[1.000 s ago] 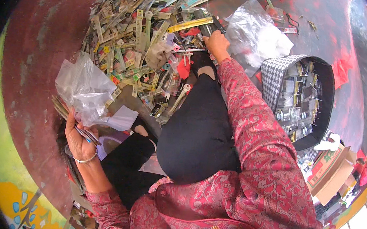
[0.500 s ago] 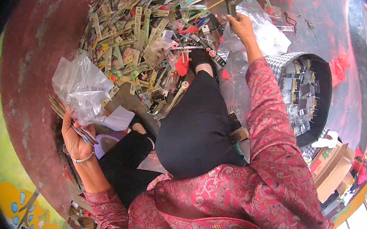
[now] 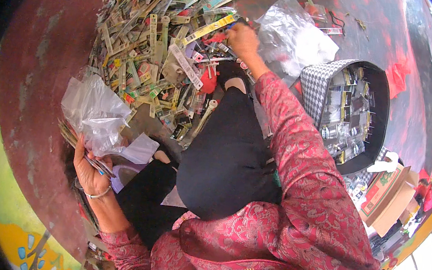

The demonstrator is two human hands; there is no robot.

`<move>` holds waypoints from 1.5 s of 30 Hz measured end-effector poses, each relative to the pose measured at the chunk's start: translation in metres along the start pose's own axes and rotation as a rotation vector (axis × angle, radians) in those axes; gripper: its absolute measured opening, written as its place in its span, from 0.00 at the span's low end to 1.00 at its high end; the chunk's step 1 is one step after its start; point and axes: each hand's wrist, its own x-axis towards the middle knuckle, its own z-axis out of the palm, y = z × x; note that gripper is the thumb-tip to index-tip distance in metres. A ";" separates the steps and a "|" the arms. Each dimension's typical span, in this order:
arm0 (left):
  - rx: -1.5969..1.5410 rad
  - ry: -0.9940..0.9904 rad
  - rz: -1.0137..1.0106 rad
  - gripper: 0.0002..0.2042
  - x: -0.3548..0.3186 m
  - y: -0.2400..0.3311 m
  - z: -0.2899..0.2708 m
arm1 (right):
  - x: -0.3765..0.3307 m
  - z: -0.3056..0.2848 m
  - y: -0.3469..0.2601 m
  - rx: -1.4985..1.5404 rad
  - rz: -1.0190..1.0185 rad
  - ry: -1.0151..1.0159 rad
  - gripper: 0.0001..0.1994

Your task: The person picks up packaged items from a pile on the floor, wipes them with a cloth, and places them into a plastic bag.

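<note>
My left hand [image 3: 93,173] is closed around a bundle of thin, flat strips [image 3: 100,166], at the left beside my folded leg. A crumpled clear plastic bag [image 3: 96,113] hangs over its fingertips. Over the far side of a heap of long narrow packets [image 3: 144,63], my right hand [image 3: 243,43] has its fingers bent at the end of a long yellow packet [image 3: 209,29]. The fingertips are partly hidden, with a bit of blue beside them. Among the heap, a pale strip packet [image 3: 185,66] lies slantwise on top.
A black-and-white patterned bin [image 3: 314,87], filled with clear packets, stands to the right. Behind it lies a clear plastic bag [image 3: 296,35]. An open cardboard box [image 3: 387,200] is further right. Red scraps [image 3: 392,80] are strewn on the floor. My outstretched leg [image 3: 224,152] borders the heap.
My right hand has moved left and nearer, from beside the clear bag to over the heap. The yellow packet has come over the heap with it. My left hand stays almost in place.
</note>
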 end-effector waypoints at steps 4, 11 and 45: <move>-0.013 -0.029 0.042 0.02 0.004 0.000 -0.010 | 0.024 0.006 0.045 -0.371 -0.003 0.081 0.15; -0.025 0.023 0.065 0.05 0.005 0.001 -0.007 | 0.044 -0.013 0.051 -0.094 0.094 -0.027 0.13; -0.250 -0.548 0.027 0.07 -0.026 0.013 0.000 | -0.109 -0.268 -0.152 0.679 -0.336 -0.390 0.18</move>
